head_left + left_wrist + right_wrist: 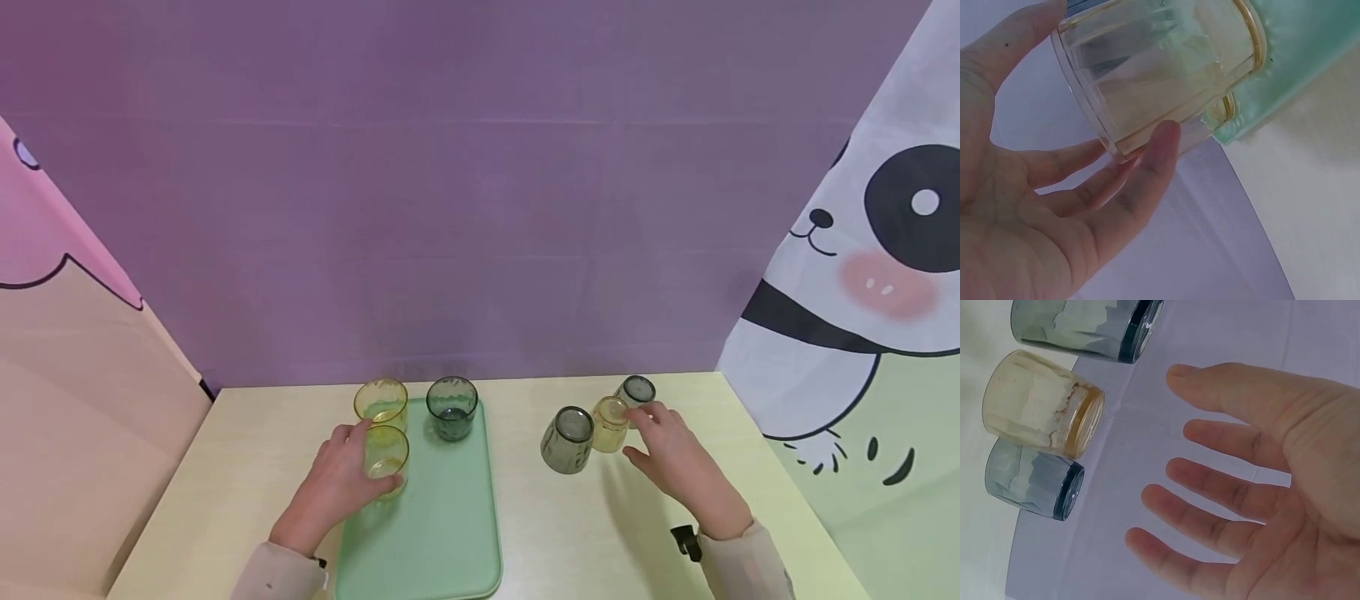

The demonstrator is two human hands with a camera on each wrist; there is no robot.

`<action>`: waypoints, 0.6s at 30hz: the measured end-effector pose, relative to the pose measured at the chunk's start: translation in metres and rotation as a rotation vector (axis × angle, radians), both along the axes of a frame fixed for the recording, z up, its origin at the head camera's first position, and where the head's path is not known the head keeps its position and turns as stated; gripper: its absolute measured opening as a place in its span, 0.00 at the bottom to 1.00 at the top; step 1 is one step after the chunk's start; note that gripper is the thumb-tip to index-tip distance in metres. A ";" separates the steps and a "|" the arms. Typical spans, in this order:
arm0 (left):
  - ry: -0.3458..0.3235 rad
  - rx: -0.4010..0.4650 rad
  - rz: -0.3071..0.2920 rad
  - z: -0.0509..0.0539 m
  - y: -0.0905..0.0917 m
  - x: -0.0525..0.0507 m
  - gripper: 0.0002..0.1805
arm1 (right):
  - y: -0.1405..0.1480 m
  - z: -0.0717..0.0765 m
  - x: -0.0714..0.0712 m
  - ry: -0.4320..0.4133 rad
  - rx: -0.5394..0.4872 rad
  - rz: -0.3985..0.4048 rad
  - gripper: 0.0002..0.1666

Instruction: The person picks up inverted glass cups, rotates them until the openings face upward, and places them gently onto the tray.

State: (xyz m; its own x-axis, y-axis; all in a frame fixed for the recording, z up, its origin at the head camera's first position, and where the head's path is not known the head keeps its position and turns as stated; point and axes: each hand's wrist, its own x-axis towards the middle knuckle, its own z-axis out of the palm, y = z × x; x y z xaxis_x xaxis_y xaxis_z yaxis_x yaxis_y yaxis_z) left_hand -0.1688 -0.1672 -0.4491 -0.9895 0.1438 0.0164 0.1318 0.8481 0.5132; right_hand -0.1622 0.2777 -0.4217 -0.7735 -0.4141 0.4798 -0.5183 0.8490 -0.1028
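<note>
Gripping a near yellow cup (386, 462) with the left hand (333, 483), clamped between thumb and fingers, mouth up, at the left side of a green tray (442, 525). Cannot tell for certain about any gap between cup base and tray. Just behind, at the far left of the tray, a far yellow cup (381, 400), also mouth up; beside that, at the far right, an upright dark cup (452, 412). Holding nothing with the right hand (671, 458), thumb and fingers spread, palm towards the wrist camera. Near those fingertips, on the pale table (532, 542) to the right of the tray, three upside-down glasses in a close group: in front a front grey cup (567, 442), in the middle an upturned yellow cup (610, 425), at the back a back grey cup (638, 390). In the head view, forefinger overlapping the upturned yellow cup; in the right wrist view, a visible gap between fingertips and all three. Both hands well apart from each other. Behind the table, a purple cloth (480, 183); to the right, a panda drawing (900, 225).
</note>
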 end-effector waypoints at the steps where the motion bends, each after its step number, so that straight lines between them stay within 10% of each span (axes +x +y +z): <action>1: 0.003 -0.002 0.001 0.000 0.000 0.001 0.54 | 0.001 0.000 -0.001 -0.003 0.001 -0.003 0.30; 18: 0.141 0.009 0.008 0.025 0.016 0.028 0.46 | 0.022 -0.002 -0.031 0.004 -0.003 0.015 0.28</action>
State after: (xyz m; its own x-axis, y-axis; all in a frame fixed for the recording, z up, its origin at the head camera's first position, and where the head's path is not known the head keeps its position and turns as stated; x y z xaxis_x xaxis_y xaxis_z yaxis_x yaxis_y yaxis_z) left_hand -0.1404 -0.1509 -0.4245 -0.9784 0.1348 0.1567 0.1961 0.8451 0.4973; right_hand -0.1932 0.2998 -0.4241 -0.7655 -0.4240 0.4840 -0.5313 0.8408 -0.1037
